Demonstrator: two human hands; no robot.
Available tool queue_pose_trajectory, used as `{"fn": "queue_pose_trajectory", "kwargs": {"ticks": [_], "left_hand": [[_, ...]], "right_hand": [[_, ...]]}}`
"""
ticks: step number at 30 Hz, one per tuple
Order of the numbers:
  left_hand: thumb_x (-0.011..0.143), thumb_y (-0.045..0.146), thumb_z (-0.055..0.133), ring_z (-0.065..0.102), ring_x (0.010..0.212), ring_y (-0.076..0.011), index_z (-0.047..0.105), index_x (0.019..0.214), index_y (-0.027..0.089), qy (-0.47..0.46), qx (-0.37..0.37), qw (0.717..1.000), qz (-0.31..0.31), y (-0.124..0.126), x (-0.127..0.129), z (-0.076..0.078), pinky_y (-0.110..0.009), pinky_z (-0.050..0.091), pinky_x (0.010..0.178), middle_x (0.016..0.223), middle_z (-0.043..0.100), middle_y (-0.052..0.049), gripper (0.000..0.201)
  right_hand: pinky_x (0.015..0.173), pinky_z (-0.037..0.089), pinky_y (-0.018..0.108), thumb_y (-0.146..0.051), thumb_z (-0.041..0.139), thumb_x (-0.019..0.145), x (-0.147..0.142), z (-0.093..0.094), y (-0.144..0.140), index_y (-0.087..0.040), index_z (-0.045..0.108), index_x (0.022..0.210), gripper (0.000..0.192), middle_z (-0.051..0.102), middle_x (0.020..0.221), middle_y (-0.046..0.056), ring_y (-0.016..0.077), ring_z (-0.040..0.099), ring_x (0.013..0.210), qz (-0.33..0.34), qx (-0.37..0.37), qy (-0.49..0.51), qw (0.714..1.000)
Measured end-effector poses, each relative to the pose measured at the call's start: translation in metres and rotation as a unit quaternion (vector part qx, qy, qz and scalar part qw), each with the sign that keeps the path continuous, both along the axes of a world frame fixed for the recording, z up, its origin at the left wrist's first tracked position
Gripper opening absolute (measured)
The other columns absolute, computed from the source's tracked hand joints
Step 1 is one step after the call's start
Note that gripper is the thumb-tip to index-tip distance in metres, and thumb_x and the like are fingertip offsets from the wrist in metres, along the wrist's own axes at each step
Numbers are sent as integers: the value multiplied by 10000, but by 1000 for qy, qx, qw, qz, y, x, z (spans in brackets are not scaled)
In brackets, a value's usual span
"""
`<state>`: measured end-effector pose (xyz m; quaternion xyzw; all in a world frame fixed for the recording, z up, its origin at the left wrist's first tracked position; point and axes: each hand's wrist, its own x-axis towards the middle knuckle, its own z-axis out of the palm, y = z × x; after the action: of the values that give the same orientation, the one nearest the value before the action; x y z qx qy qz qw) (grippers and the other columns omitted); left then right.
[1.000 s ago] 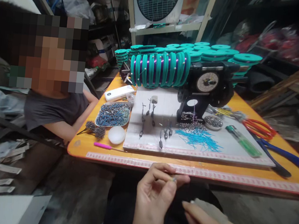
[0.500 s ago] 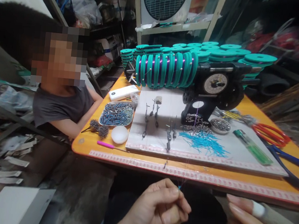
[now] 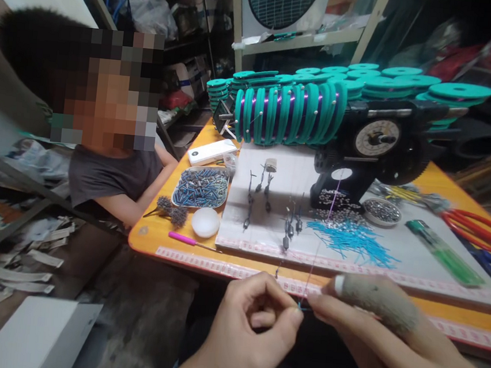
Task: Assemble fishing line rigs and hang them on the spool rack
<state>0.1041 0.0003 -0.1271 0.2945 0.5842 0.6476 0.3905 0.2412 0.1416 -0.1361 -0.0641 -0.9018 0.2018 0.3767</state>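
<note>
Now, at the far left another person [image 3: 113, 159] is sitting beside the orange counter [image 3: 153, 239], so be keeping your elbows in. Moving rightward, a tray of small blue-grey pieces [image 3: 202, 187] is lying near the counter's left end, with a white round lid [image 3: 205, 222] and a pink-handled pick [image 3: 182, 237] just in front of it.

Your left hand [image 3: 253, 329] is curling closed below the counter edge, thumb and forefinger pinching a short blue tube [image 3: 300, 308] (barely showing between the fingertips). A thin purple line [image 3: 320, 243] is running down to that pinch from the winder [image 3: 361, 154] with its teal spools [image 3: 291, 114]. Your right hand [image 3: 391, 337] is meeting the left at the same spot, its two long fingers closing on the line; one is wearing a grey finger sleeve [image 3: 379, 301].

I'd judge the threading is going best if you are holding the tube steady and level, keeping the line lightly taut, and feeding with the right fingertips only.

Further right, the loose blue tubes [image 3: 352, 243], a dish of beads [image 3: 382, 210], a green lighter [image 3: 442, 259] and red-handled scissors [image 3: 479, 229] are lying within reach.
</note>
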Motion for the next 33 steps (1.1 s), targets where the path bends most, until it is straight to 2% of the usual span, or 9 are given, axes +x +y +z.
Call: {"fn": "queue_pose_trajectory", "kwargs": {"ticks": [5, 11, 15, 17, 20, 22, 26, 30, 33], "left_hand": [[879, 84, 582, 543, 697, -102, 575, 784, 154, 325, 45, 944, 17, -6, -16, 13, -179, 435, 607, 727, 573, -5, 119], [895, 37, 574, 582, 750, -155, 632, 863, 129, 618, 92, 775, 90, -1, -30, 11, -293, 481, 687, 826, 610, -66, 113], [885, 0, 559, 613, 696, -152, 619, 899, 74, 722, 170, 669, 48, 3, -37, 10, -323, 445, 633, 948, 709, -133, 97], [865, -17, 554, 629, 711, -150, 608, 879, 87, 683, 185, 706, 21, 3, -36, 11, -317, 438, 646, 945, 722, -122, 119], [859, 55, 598, 592, 732, -128, 578, 767, 135, 382, 120, 916, -11, 3, -27, 12, -250, 414, 613, 863, 667, -65, 123], [846, 177, 680, 544, 709, -103, 567, 714, 140, 57, 84, 994, -44, 4, -19, 11, -210, 384, 595, 832, 618, -45, 177], [677, 253, 860, 477, 609, -50, 591, 668, 115, -341, 72, 935, -60, 10, -7, 6, -190, 367, 619, 800, 608, -28, 302], [659, 245, 881, 451, 556, -44, 629, 657, 104, -381, 69, 919, -69, 15, -2, 2, -195, 368, 613, 720, 611, -32, 288], [687, 266, 866, 471, 584, -59, 609, 659, 111, -355, 76, 929, -79, 16, -3, 2, -196, 357, 604, 707, 582, -23, 301]], "right_hand": [[796, 550, 92, -149, 486, 940, -36, 26, 8, -224, 598, 1090, 202, 638, 1032, 32, 45, 664, 928, 113, 27, -47, 992], [642, 469, 121, -105, 481, 937, -59, 43, 6, -195, 568, 1040, 162, 576, 954, 38, 47, 591, 796, 57, 77, -46, 994], [656, 427, 114, -83, 526, 919, -63, 49, 10, -184, 579, 981, 130, 551, 862, 5, 29, 550, 763, 64, 77, -46, 994], [666, 428, 108, -85, 525, 924, -59, 49, 11, -190, 576, 1007, 144, 559, 875, 2, 25, 552, 779, 63, 79, -49, 994], [796, 476, 96, -93, 493, 932, -45, 46, 10, -177, 531, 1205, 288, 590, 1051, 45, 37, 580, 973, 68, 84, -45, 993], [943, 482, 111, -64, 461, 901, -35, 42, 10, -154, 486, 1282, 393, 560, 1205, 86, 60, 536, 1180, 101, 96, -39, 990], [1083, 474, 222, -45, 490, 844, -23, 35, 15, -232, 562, 1089, 317, 602, 1127, 28, 109, 531, 1188, 148, 137, -8, 979], [1037, 527, 196, -218, 606, 892, -21, 30, 22, -229, 625, 879, 26, 641, 884, -17, 57, 603, 821, 125, 112, -84, 982], [894, 576, 162, -296, 626, 896, -19, 28, 23, -231, 661, 852, 85, 656, 858, -14, 58, 630, 775, 133, 31, -132, 982]]}}
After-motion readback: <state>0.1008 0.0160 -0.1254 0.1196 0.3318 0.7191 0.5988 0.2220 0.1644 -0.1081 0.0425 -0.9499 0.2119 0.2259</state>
